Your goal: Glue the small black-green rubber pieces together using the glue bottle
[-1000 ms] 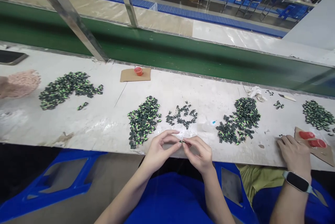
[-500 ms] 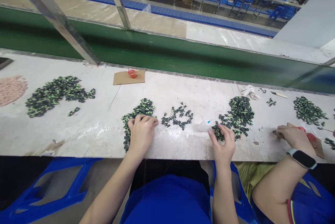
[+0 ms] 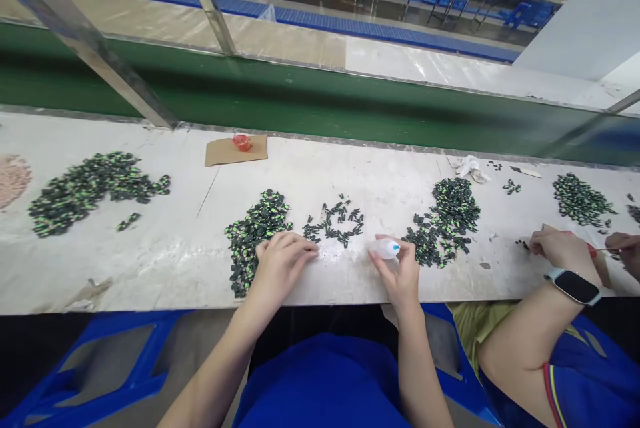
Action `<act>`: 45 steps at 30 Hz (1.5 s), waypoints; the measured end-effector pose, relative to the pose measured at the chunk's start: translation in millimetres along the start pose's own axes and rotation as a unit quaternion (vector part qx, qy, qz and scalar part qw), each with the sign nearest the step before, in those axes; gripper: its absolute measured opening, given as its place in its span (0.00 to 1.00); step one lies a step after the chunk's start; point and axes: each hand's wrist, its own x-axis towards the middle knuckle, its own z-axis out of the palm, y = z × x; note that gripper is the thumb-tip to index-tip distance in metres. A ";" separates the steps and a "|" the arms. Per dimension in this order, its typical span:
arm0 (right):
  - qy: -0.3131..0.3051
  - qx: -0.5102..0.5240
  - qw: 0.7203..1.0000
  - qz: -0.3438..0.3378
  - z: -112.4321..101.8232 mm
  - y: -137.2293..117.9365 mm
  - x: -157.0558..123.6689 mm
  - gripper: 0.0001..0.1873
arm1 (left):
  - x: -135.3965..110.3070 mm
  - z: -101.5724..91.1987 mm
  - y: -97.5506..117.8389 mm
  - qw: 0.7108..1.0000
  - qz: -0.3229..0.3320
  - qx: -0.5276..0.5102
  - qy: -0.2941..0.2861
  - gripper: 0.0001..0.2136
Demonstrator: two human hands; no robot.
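Right hand (image 3: 401, 279) grasping blue-tipped white bottle (image 3: 383, 249), left hand (image 3: 283, 264) by dark pile (image 3: 257, 228), its grip hard to tell

Over at the white worktable (image 3: 165, 268), the right hand (image 3: 401, 273) holds a small translucent bottle (image 3: 384, 250) with a blue tip. The left hand (image 3: 284, 260) is palm-down by a heap of black-and-green pieces (image 3: 250, 231); I can't tell whether its fingertips pinch anything. Slim black pieces (image 3: 344, 236) lie scattered between, while a red cup (image 3: 242, 143) sits farther back on cardboard (image 3: 220, 153)
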 end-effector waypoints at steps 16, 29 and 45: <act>0.051 0.189 0.963 0.184 23.1 -15.9 -16.4 0.15 | -27.2 31.2 -0.4 0.995 -0.015 -0.030 0.095 0.03; 0.026 0.025 0.997 0.071 40.3 -34.2 -15.6 0.15 | -24.0 35.1 4.6 0.986 -0.008 -0.021 0.168 0.02; 0.009 0.021 0.997 0.069 41.3 -31.4 -15.2 0.16 | -24.5 35.1 5.3 0.987 -0.025 -0.023 0.157 0.05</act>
